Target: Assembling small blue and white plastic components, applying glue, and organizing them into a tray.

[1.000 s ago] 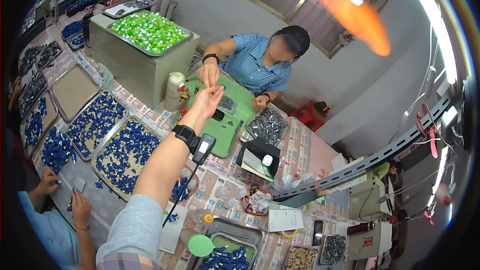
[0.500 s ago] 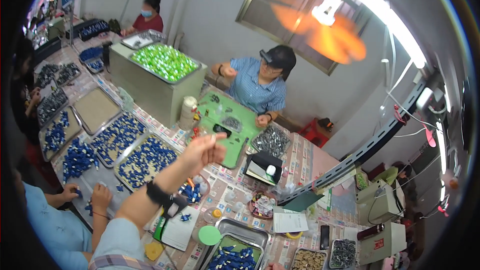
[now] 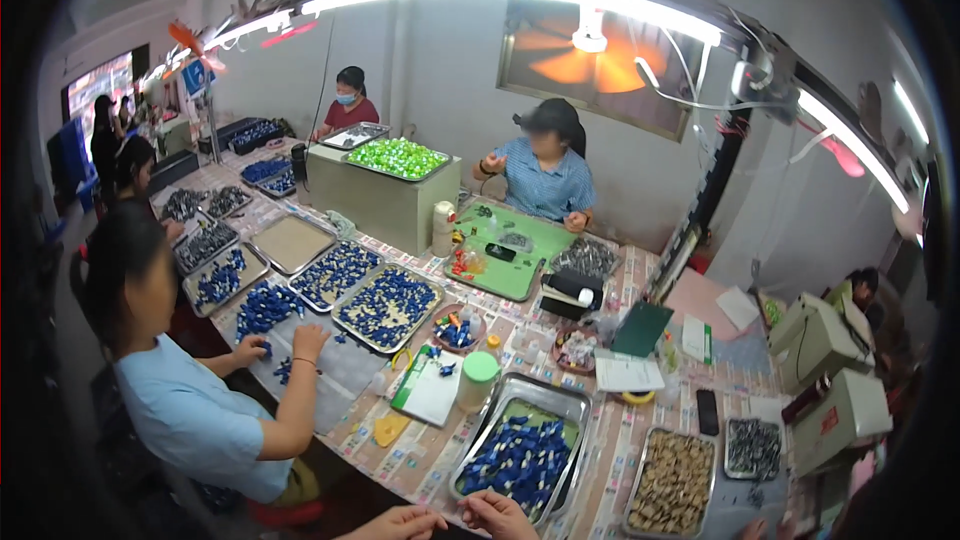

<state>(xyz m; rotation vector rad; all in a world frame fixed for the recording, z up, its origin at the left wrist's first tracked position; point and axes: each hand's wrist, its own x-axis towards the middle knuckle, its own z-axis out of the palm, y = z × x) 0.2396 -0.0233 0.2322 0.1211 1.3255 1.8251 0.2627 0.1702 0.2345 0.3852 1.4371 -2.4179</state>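
Both of my hands are at the lower edge, close together with fingertips facing each other. My left hand [image 3: 402, 522] has its fingers bent and pressed together. My right hand [image 3: 497, 516] is held in a pinch; anything small in either hand is too hard to see. Just beyond them stands a metal tray [image 3: 577, 402] with small blue pieces [image 3: 515, 460] with pale ends heaped on a green base. A clear jar with a green lid [image 3: 481, 368] stands beyond the tray's left corner, beside a white notepad [image 3: 432, 392].
A co-worker in light blue [image 3: 195, 405] handles blue pieces at the left. Another in a checked shirt [image 3: 548, 178] sits across at a green mat [image 3: 500, 275]. Right of my tray lie a tray of tan pieces [image 3: 672, 480], a phone [image 3: 707, 412] and a tray of dark parts [image 3: 753, 448].
My left arm, stretched forward over the table, has drawn back to the lower edge beside my right hand. The view has levelled and shifted, showing more of the co-worker at left.
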